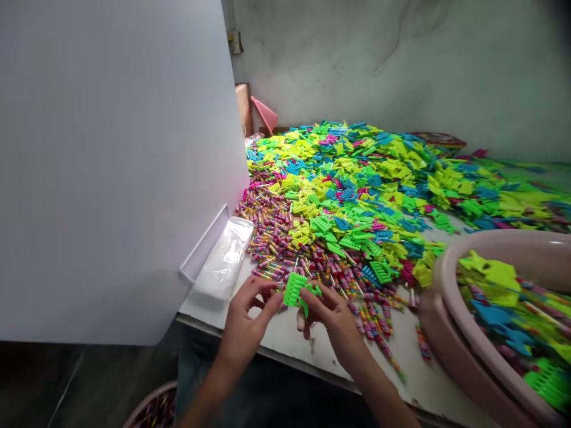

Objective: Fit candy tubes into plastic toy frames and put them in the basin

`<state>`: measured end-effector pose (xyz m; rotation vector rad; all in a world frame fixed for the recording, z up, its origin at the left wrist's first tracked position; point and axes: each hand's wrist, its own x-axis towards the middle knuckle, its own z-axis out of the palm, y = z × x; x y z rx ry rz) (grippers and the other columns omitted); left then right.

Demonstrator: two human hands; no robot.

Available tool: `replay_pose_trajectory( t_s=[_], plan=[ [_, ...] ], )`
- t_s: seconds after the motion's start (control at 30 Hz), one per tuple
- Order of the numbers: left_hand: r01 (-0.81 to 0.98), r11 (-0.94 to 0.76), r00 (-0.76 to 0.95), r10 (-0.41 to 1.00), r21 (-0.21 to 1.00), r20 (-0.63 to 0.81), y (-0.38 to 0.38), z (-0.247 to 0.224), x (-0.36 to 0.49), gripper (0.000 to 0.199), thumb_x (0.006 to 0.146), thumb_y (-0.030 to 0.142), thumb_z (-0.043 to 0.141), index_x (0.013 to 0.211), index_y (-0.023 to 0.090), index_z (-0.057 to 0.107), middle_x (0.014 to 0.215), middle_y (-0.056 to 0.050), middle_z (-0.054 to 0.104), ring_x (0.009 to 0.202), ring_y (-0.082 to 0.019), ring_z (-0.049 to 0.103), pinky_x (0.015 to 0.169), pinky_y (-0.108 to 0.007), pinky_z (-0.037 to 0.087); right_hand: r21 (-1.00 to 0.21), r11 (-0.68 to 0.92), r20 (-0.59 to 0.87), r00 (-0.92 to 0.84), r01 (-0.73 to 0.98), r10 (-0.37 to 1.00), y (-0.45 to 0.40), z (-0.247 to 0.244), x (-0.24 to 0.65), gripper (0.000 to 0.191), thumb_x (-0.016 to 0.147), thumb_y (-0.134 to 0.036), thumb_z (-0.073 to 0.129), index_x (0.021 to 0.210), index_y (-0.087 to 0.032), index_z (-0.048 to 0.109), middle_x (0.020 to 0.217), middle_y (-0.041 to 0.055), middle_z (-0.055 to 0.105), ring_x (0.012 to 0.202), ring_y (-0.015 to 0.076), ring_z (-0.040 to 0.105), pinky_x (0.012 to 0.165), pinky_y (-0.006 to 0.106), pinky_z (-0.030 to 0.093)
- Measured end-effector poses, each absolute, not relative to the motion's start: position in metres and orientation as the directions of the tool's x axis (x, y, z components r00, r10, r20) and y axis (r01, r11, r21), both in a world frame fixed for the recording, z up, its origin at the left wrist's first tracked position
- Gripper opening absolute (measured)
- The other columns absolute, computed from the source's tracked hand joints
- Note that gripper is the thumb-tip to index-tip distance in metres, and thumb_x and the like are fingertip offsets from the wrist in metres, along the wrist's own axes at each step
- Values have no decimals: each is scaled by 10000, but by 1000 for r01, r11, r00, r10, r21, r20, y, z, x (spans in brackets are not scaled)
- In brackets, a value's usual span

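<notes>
The left hand point(247, 315) and right hand point(332, 318) sit close together, their fingers holding a green plastic comb point(295, 290) between them, just above the table point(414, 380). Striped sticks point(285, 249) spill along the near edge of the heap of bright plastic combs point(357, 178), just past the hands. Right of the heap sits a pink basin point(491, 241) filled with combs and sticks; left of it stands a white board point(111, 166), with a clear plastic bag point(225, 258) at its foot

Left hand point(247, 318), right hand point(334, 324) holding green toothed piece point(294, 290), heaped plastic pieces point(348, 190), pink basin point(448, 279)
</notes>
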<state>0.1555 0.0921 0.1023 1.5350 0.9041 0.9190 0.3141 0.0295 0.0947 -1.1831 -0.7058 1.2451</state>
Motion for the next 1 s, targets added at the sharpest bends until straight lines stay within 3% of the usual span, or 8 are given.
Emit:
replay_pose_trajectory(
  t_s=[0.17,0.23,0.3,0.4,0.47,0.63,0.77,1.0],
  plan=[
    [-6,-17,249,968,1000,18,89,104,150,245,851,388,675,863,185,538,694,37,550,629,-98,547,598,-210,474,-873,-112,-211,162,-475,964,27,94,313,422,828,-583,635,942,-180,686,762,40,614,579,152,562,442,277,529],
    [-74,26,298,954,997,-3,86,106,149,262,861,381,666,824,189,491,714,34,553,645,-105,565,600,-222,491,-839,-122,-227,137,-530,964,25,93,314,443,851,-613,579,876,-183,684,794,34,578,574,139,537,403,266,519],
    [-112,65,392,920,992,-17,82,107,147,234,882,371,641,850,192,495,768,16,583,701,-127,595,624,-244,512,-839,-132,-243,145,-528,959,24,91,314,318,820,-518,679,891,-209,666,824,7,546,554,114,529,398,251,519],
    [-75,81,487,873,994,-34,78,106,143,205,934,366,566,1054,200,554,834,-1,604,744,-128,597,698,-258,514,-858,-160,-267,157,-488,951,21,88,311,397,705,-365,826,1038,-264,635,900,-9,537,567,108,546,424,264,544],
    [-11,47,497,867,999,-35,78,106,141,264,965,375,505,1149,202,583,825,-1,587,736,-115,568,715,-241,496,-867,-171,-270,154,-469,950,20,86,308,397,691,-358,837,1018,-239,645,903,7,553,634,130,557,451,261,552],
    [102,26,458,886,994,-70,81,108,138,270,914,416,580,1055,204,669,951,-13,609,726,-97,527,654,-192,471,-920,-186,-236,108,-345,966,16,80,303,267,831,-445,700,843,-181,664,770,13,540,684,143,539,512,236,535],
    [175,42,486,865,984,-124,80,108,136,284,902,448,590,979,196,697,843,1,641,687,-101,522,619,-189,447,-962,-179,-200,85,-206,976,15,78,304,266,863,-461,656,870,-195,647,817,22,566,725,161,557,564,257,556],
    [313,-236,598,801,920,2,82,107,130,252,954,377,533,949,187,697,800,-2,624,740,-116,539,687,-217,415,-986,-141,-150,97,-86,984,12,88,303,268,878,-465,625,849,-198,619,817,11,548,709,155,545,550,235,534]
  ],
)
